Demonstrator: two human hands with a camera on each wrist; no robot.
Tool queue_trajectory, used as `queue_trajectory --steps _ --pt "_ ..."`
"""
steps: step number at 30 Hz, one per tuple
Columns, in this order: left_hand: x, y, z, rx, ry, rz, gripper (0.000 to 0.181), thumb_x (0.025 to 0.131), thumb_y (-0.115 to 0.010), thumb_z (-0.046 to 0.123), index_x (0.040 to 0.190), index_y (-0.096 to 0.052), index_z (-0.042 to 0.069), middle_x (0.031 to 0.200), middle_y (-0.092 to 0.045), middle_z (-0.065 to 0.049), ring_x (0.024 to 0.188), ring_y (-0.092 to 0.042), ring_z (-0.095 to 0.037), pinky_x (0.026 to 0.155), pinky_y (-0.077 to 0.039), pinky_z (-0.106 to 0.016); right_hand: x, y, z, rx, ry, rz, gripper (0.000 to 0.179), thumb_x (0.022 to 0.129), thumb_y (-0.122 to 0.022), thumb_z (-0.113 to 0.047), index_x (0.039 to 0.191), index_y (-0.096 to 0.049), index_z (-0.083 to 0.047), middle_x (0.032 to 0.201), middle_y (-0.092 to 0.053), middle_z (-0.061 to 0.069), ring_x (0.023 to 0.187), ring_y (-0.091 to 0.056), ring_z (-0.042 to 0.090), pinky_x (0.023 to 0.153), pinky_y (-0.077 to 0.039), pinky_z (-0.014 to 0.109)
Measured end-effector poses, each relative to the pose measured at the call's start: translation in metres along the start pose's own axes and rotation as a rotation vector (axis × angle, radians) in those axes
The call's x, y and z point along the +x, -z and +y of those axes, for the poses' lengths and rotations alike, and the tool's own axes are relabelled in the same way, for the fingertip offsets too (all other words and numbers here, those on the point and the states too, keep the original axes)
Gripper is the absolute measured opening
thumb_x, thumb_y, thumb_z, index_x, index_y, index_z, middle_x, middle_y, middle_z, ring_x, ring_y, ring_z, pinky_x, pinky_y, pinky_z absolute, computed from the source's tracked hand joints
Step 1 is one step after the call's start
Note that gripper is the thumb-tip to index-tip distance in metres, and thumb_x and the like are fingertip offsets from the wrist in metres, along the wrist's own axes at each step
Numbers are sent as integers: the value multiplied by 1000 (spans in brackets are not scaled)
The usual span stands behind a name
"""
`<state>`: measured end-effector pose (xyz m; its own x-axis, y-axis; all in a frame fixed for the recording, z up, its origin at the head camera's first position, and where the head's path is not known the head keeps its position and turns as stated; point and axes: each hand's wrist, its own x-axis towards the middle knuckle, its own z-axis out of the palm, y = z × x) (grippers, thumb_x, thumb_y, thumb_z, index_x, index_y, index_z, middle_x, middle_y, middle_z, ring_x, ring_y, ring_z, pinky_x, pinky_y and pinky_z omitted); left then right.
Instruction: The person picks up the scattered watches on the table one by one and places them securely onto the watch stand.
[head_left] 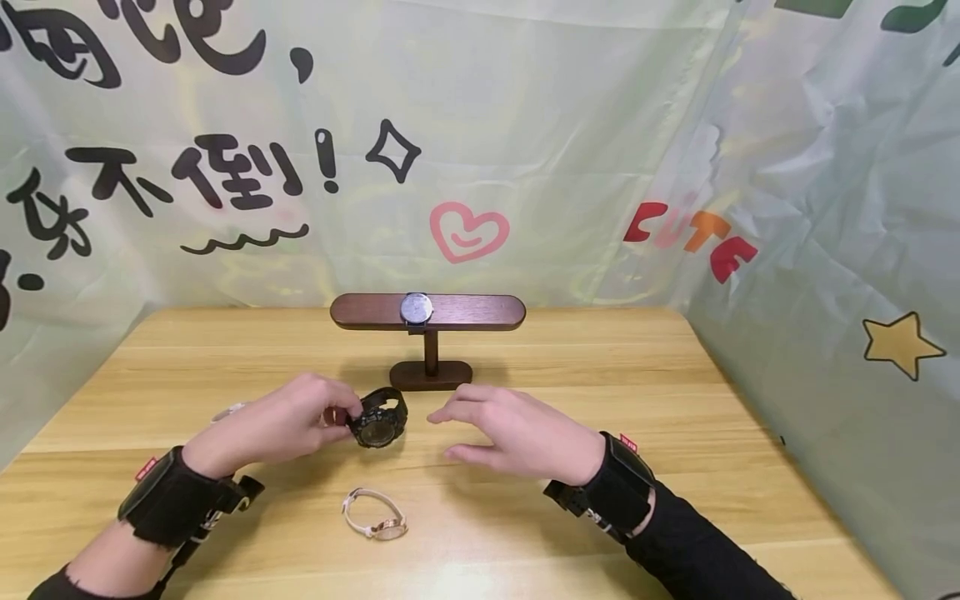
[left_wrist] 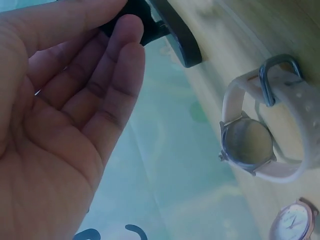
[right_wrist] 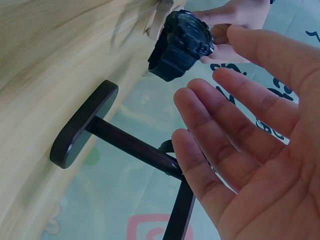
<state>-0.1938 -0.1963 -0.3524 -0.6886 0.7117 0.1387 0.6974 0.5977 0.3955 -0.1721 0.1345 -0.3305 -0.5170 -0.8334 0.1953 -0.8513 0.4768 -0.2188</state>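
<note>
My left hand [head_left: 296,421] pinches a black sports watch [head_left: 377,431] by its strap. The dial faces toward me, and the band curls up behind it. Fingers spread, my right hand [head_left: 512,429] hovers just right of that watch, holding nothing. In the right wrist view, the black watch [right_wrist: 184,42] appears past the right fingertips [right_wrist: 186,102]. A dark wooden watch stand [head_left: 480,311] rises behind both hands, with a silver-faced watch [head_left: 416,309] strapped around its bar left of the middle.
A watch with a white strap and rose-gold case [head_left: 390,529] lies on the wooden table [head_left: 600,367] in front of the hands. Another pale-strapped watch [left_wrist: 247,142] is mostly hidden behind the left wrist in the head view. Printed cloth walls [head_left: 570,167] enclose the back and sides.
</note>
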Motion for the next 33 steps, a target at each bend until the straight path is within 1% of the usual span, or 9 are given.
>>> queue_trajectory --steps 4,9,12,16,20,24,26,29,33 --pt "0 1 0 -30 24 13 18 90 -83 5 99 -80 20 100 -79 8 87 -68 -1 75 -63 -24 0 1 1 15 -23 2 40 101 -78 -29 137 -72 -12 120 -71 -1 103 -68 9 96 -61 25" --pt "0 1 2 -21 19 52 18 91 -83 4 101 -81 19 101 -79 7 88 -68 -2 76 -63 -28 -2 3 2 18 -25 26 41 101 -78 -29 138 -71 -12 122 -71 -1 106 -68 9 98 -61 26" --pt "1 1 3 -28 17 78 17 91 -83 4 101 -81 18 100 -79 7 84 -65 0 72 -62 -29 -2 4 3 14 -25 44 41 102 -77 -29 139 -70 -12 123 -71 -1 107 -67 9 97 -61 25" --pt "2 0 4 -78 16 115 18 90 -83 3 98 -80 19 97 -79 7 80 -63 3 68 -60 -25 -2 6 4 16 -31 74 42 102 -76 -29 140 -70 -12 124 -72 -1 110 -68 10 99 -61 27" --pt "3 -1 6 -143 27 149 19 90 -84 4 97 -81 21 96 -80 8 82 -69 3 71 -62 -24 -2 7 5 13 -41 111 44 102 -76 -29 142 -68 -12 127 -71 0 115 -69 11 101 -61 28" --pt "4 -2 12 -204 45 192 17 90 -86 9 96 -82 25 94 -80 10 81 -71 2 73 -62 -24 -2 7 6 18 -43 150 49 102 -77 -29 146 -65 -11 131 -70 3 118 -69 13 103 -61 29" --pt "5 -2 16 -228 60 217 17 90 -87 10 95 -82 26 92 -80 12 80 -71 1 73 -62 -24 -2 7 7 27 -49 168 51 102 -77 -29 147 -64 -11 134 -69 3 120 -68 14 104 -61 30" --pt "5 -2 22 -254 97 251 16 90 -87 13 94 -82 28 89 -79 15 79 -71 0 74 -60 -24 -2 7 7 39 -55 198 54 101 -78 -29 149 -62 -11 137 -67 3 120 -67 14 102 -61 30" --pt "6 -3 29 -297 136 293 16 88 -89 15 94 -83 28 90 -79 14 80 -72 -2 77 -59 -24 -1 7 7 34 -42 259 57 100 -80 -29 150 -61 -12 139 -65 3 119 -65 13 99 -61 29"
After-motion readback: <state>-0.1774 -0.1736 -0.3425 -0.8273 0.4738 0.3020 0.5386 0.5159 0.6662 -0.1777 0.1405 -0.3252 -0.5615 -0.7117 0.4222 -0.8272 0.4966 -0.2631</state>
